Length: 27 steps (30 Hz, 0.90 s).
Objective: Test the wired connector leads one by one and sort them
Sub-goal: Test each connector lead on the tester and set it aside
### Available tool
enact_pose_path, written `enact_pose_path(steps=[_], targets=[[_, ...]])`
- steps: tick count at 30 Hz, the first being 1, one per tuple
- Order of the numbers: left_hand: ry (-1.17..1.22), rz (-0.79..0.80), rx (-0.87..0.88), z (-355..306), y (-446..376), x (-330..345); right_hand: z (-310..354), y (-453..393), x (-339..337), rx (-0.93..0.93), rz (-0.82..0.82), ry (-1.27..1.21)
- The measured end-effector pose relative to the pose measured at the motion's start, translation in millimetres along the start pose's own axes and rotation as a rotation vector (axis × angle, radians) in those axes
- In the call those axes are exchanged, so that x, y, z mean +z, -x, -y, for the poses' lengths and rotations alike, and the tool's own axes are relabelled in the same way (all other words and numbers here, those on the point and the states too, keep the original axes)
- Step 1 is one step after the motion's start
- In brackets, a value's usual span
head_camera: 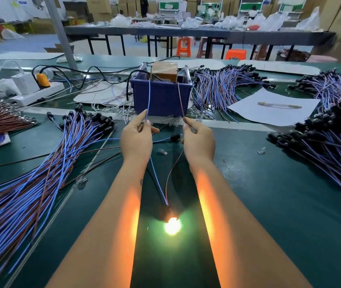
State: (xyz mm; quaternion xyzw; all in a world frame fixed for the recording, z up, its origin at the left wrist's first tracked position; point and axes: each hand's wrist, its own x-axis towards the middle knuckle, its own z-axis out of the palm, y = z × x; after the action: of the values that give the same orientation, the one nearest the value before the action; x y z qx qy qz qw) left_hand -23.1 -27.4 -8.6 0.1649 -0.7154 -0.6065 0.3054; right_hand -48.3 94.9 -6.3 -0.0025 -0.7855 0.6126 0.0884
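Your forearms run out of the bottom edge. The big bundle of blue and brown wired leads (pixel 26 183) is cut by the left edge. The glare of the lit bulb (pixel 172 225) hides its shape.

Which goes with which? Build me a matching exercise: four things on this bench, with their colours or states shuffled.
Things:
1. small bulb at the lead's end
2. thin wire in the left hand's grip
3. square plastic bin
4. slim pen on the white paper sheet

States:
A. dark blue
B. lying flat
C. glowing
D. light blue

Pairs: 1-C, 2-D, 3-A, 4-B
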Motion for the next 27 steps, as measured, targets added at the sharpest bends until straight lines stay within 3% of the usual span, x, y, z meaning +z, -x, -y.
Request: enact_pose_path(steps=[27], targets=[[-0.049, 0.035, -0.009, 3.0, -0.4, -0.6, -1.5, 0.9, 0.7, -0.038, 0.018, -0.050]])
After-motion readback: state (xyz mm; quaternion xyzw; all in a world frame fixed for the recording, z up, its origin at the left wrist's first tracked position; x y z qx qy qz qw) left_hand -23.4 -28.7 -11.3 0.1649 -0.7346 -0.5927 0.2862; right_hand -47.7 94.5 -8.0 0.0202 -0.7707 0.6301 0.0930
